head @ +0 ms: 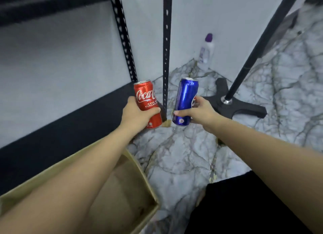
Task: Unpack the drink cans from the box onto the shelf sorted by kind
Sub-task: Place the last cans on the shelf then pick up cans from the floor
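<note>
My left hand [135,114] grips a red Coca-Cola can [146,97], held upright and a little tilted, just in front of the right end of the black shelf board [70,129]. My right hand [201,111] holds a blue can [185,97] by its lower half, to the right of the shelf's front post [167,46]. The cardboard box [129,186] lies open at the lower left under my left forearm; what shows of its inside is bare cardboard. No cans stand on the visible part of the shelf.
A second slotted shelf post [125,41] stands at the back against the white wall. A black stand with a slanted pole [258,46] and a cross foot [243,108] sits on the marble floor at the right. A white bottle with a purple cap [206,53] stands in the corner.
</note>
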